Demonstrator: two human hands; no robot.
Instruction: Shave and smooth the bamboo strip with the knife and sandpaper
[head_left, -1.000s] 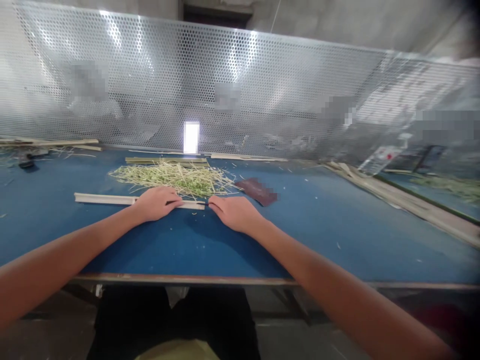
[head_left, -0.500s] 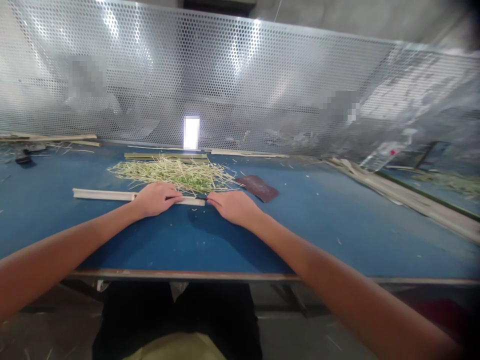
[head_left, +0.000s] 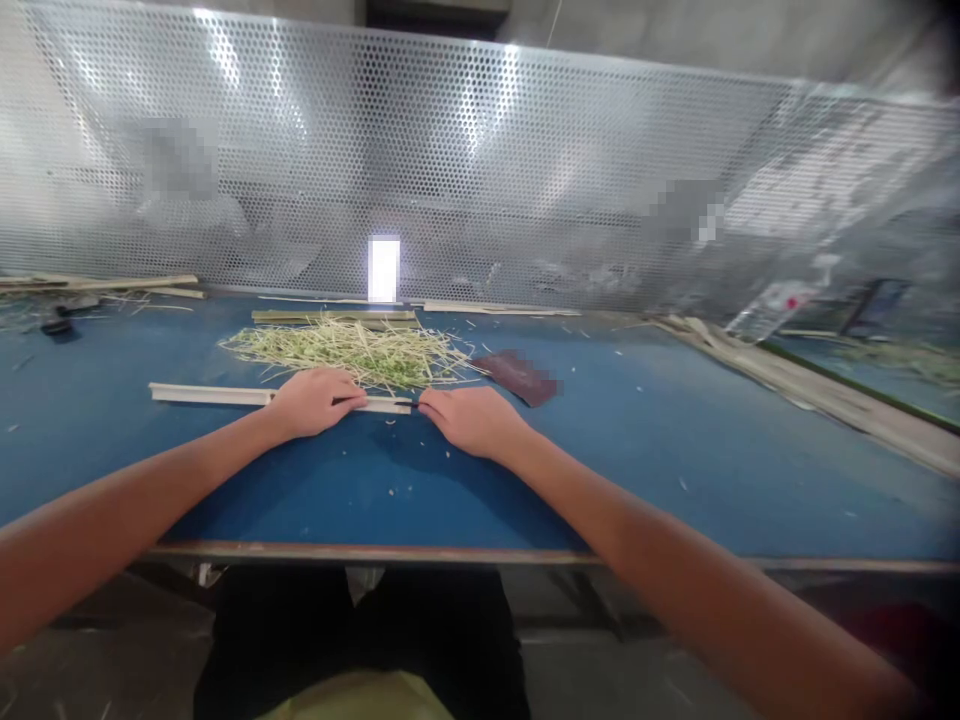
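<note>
The pale strip [head_left: 214, 394] lies nine-to-three o'clock, clasped in the fingers of the left hand [head_left: 315, 403]; the right hand [head_left: 474, 419], beside its three-o'clock end, pinches a thin dark tool [head_left: 409, 404].

The pale wooden strip [head_left: 210, 395] under my left hand [head_left: 315, 402] is long, narrow and straight. It lies flat on the blue tabletop [head_left: 322, 490], running nearly level from side to side, its right end slightly nearer me. Its left length looks channelled, with raised edges; its middle is hidden beneath my fingers, so I can't tell whether it is 1 piece or 2. A short length shows between my 2 hands. In my right hand [head_left: 469, 418] I pinch a thin dark tool [head_left: 407, 404]; only its slim tip shows, pointing left over the strip's right end. Its rest is hidden in my grip.
</note>
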